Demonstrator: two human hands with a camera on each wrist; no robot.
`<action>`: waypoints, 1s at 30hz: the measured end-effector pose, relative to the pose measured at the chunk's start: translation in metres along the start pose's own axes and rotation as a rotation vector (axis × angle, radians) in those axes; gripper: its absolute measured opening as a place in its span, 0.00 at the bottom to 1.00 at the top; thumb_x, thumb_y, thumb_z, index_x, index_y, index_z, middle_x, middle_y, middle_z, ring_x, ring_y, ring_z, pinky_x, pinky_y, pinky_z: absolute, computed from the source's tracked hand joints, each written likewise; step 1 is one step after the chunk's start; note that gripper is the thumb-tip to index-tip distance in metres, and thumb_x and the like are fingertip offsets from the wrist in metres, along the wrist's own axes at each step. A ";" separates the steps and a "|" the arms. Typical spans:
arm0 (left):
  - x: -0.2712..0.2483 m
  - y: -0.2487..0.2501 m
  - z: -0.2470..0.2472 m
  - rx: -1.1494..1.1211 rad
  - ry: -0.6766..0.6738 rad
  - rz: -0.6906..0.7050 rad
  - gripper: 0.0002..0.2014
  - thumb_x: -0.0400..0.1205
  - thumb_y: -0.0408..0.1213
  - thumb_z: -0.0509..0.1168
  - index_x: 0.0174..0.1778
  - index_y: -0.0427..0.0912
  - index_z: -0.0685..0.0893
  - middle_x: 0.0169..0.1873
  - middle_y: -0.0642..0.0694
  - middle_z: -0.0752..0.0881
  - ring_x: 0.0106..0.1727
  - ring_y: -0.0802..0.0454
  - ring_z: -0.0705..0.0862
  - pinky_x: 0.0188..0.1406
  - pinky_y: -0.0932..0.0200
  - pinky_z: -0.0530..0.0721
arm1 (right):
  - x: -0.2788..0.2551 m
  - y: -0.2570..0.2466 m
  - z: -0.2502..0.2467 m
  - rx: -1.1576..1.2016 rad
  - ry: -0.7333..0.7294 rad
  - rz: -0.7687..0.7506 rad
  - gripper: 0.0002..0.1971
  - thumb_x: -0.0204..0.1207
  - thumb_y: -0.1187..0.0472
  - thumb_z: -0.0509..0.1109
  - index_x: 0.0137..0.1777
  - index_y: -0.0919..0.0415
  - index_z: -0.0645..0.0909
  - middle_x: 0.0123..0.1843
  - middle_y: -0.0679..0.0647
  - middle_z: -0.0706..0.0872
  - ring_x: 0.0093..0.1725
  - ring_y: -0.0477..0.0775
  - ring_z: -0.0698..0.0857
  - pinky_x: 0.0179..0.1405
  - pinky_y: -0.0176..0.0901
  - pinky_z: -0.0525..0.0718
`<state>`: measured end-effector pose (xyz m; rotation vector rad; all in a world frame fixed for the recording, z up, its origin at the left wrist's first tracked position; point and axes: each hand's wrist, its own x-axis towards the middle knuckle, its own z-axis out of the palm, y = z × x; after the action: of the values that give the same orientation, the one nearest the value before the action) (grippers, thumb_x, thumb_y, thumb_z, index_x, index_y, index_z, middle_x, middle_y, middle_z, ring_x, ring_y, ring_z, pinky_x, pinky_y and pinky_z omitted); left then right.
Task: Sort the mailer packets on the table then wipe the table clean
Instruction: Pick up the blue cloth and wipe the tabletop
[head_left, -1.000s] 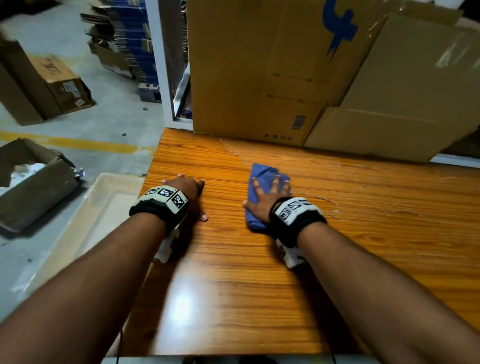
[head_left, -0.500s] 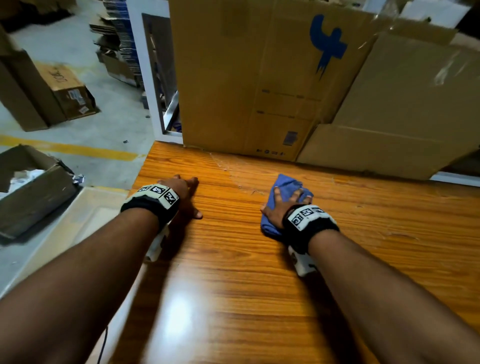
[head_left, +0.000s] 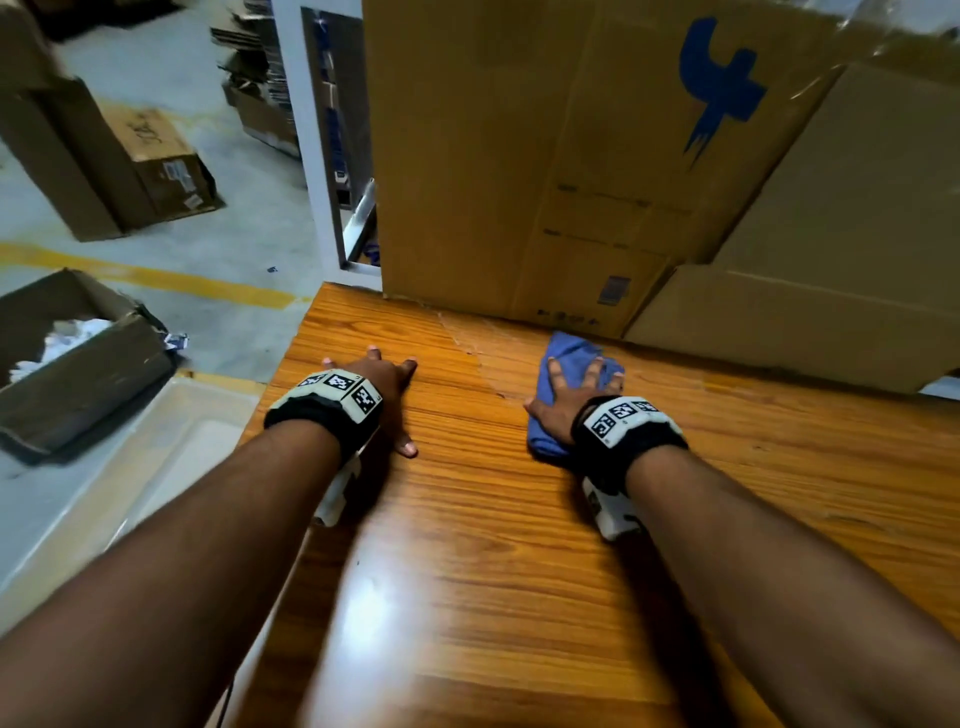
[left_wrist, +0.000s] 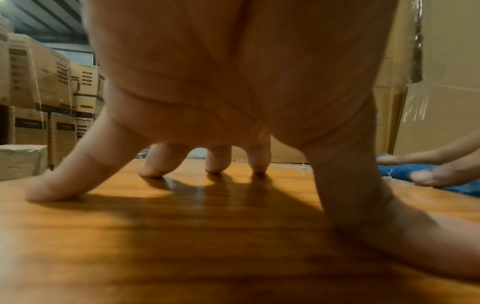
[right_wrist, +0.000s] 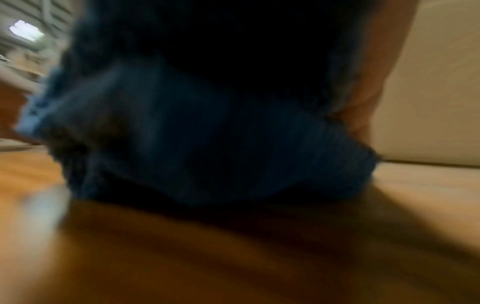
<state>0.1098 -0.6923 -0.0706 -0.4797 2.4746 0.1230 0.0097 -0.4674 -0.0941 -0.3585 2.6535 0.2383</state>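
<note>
The blue cloth (head_left: 569, 364) is pressed flat on the wooden table (head_left: 467, 597) under the spread fingers of the right hand (head_left: 569, 397), close to the cardboard boxes (head_left: 545, 156) along the far edge; no mailer packets are seen. The left hand (head_left: 384, 382) is propped on splayed fingertips (left_wrist: 153, 164), holding nothing. A further forward stroke could jam the cloth against the boxes, leaving that margin unwiped.

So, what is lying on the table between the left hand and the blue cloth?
Nothing: only bare wood of the table separates the left hand from the blue cloth under the right hand, in the head view.
</note>
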 end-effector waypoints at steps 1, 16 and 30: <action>0.000 0.000 0.000 0.008 0.009 0.005 0.65 0.59 0.63 0.79 0.84 0.59 0.42 0.83 0.33 0.40 0.81 0.28 0.54 0.76 0.23 0.47 | -0.002 -0.014 0.000 -0.006 0.015 -0.065 0.40 0.76 0.26 0.48 0.83 0.37 0.37 0.84 0.63 0.32 0.81 0.79 0.37 0.79 0.70 0.42; 0.008 -0.004 0.004 -0.010 0.022 0.008 0.67 0.56 0.63 0.81 0.84 0.58 0.43 0.83 0.33 0.41 0.81 0.28 0.56 0.76 0.23 0.46 | 0.026 -0.079 -0.024 0.001 0.015 -0.319 0.35 0.78 0.32 0.53 0.82 0.30 0.42 0.85 0.55 0.32 0.83 0.71 0.36 0.81 0.65 0.43; 0.011 -0.003 0.005 -0.011 0.009 -0.008 0.68 0.56 0.63 0.81 0.83 0.61 0.41 0.83 0.36 0.37 0.81 0.24 0.49 0.75 0.21 0.46 | 0.001 0.000 0.012 -0.001 0.015 -0.150 0.37 0.78 0.28 0.46 0.82 0.35 0.36 0.84 0.64 0.31 0.81 0.73 0.32 0.80 0.67 0.37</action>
<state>0.1049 -0.6976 -0.0809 -0.4960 2.4816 0.1308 0.0140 -0.4654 -0.1048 -0.5593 2.6257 0.1897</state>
